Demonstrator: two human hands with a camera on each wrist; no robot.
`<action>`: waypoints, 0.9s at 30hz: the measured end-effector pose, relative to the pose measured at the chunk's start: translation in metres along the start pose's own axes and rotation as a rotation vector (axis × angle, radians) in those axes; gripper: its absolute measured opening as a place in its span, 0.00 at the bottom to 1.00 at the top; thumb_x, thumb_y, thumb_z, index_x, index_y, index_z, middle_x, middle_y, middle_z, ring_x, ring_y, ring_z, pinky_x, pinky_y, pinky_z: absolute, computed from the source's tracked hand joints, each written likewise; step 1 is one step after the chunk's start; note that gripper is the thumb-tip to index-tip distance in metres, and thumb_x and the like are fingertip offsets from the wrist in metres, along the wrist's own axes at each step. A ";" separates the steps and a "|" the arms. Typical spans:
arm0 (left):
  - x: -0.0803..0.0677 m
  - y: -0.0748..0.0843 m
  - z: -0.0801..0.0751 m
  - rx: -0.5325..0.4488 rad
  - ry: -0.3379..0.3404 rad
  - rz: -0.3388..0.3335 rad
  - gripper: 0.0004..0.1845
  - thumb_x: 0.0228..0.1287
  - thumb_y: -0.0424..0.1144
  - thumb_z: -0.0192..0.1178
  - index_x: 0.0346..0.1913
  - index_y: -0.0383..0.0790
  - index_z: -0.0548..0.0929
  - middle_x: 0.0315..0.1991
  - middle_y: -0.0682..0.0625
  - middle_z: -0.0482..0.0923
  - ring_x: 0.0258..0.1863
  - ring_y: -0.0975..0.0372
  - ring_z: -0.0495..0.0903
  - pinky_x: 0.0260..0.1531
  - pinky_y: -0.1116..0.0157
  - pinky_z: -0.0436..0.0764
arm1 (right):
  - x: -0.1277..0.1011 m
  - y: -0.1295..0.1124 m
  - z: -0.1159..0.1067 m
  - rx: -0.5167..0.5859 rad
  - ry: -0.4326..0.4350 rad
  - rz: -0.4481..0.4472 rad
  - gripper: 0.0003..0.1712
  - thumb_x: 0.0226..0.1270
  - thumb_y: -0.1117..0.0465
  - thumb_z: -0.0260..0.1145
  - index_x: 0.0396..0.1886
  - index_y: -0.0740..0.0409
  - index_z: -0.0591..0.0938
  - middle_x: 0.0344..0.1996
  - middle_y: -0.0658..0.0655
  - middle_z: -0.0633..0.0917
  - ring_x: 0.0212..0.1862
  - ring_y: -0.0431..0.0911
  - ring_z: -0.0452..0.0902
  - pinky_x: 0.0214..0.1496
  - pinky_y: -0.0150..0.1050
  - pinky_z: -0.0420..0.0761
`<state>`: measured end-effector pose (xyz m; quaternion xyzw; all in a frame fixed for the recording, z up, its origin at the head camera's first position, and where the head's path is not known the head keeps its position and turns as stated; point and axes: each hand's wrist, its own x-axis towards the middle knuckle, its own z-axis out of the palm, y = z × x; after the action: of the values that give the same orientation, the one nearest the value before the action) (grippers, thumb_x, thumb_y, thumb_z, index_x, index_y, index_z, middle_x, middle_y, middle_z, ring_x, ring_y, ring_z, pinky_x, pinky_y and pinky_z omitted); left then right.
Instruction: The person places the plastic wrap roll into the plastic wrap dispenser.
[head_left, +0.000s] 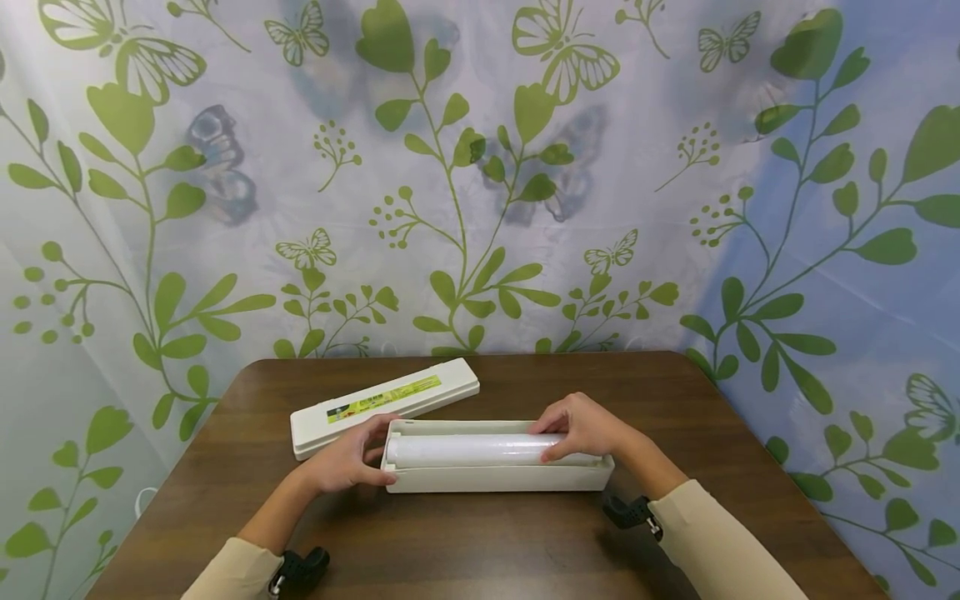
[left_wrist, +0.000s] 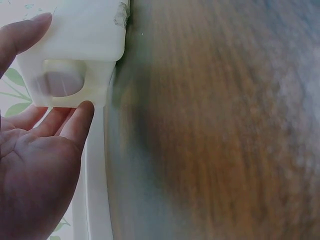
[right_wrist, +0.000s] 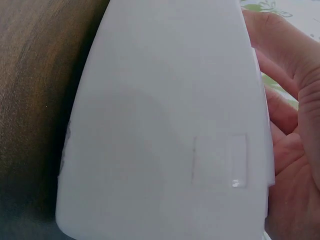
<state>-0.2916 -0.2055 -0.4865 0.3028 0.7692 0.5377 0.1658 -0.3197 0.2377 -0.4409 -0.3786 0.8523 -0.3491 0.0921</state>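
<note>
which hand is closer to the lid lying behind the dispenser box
Left. The left hand grips the box's left end, just in front of the lid. The right hand rests on the roll, farther right.
</note>
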 end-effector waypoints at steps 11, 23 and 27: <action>0.001 0.002 0.002 -0.018 -0.005 -0.004 0.47 0.58 0.33 0.75 0.75 0.32 0.57 0.70 0.33 0.64 0.71 0.40 0.65 0.60 0.64 0.81 | -0.004 0.003 0.003 0.028 0.017 0.045 0.21 0.53 0.52 0.83 0.47 0.52 0.92 0.43 0.50 0.92 0.43 0.39 0.89 0.49 0.32 0.87; 0.000 0.003 0.002 -0.023 -0.009 -0.021 0.48 0.59 0.33 0.74 0.76 0.31 0.56 0.71 0.31 0.62 0.72 0.38 0.65 0.59 0.62 0.82 | -0.006 0.007 0.005 0.015 0.021 0.047 0.22 0.54 0.50 0.82 0.48 0.51 0.92 0.44 0.50 0.92 0.45 0.38 0.88 0.50 0.31 0.86; 0.000 0.003 0.002 -0.034 -0.015 -0.012 0.47 0.59 0.32 0.74 0.75 0.31 0.56 0.71 0.31 0.62 0.72 0.37 0.65 0.60 0.62 0.82 | -0.007 0.008 0.005 -0.002 0.025 0.048 0.22 0.54 0.49 0.81 0.48 0.50 0.91 0.44 0.49 0.92 0.46 0.37 0.88 0.51 0.30 0.86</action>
<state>-0.2901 -0.2034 -0.4842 0.2992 0.7606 0.5473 0.1798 -0.3169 0.2438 -0.4509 -0.3537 0.8624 -0.3508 0.0894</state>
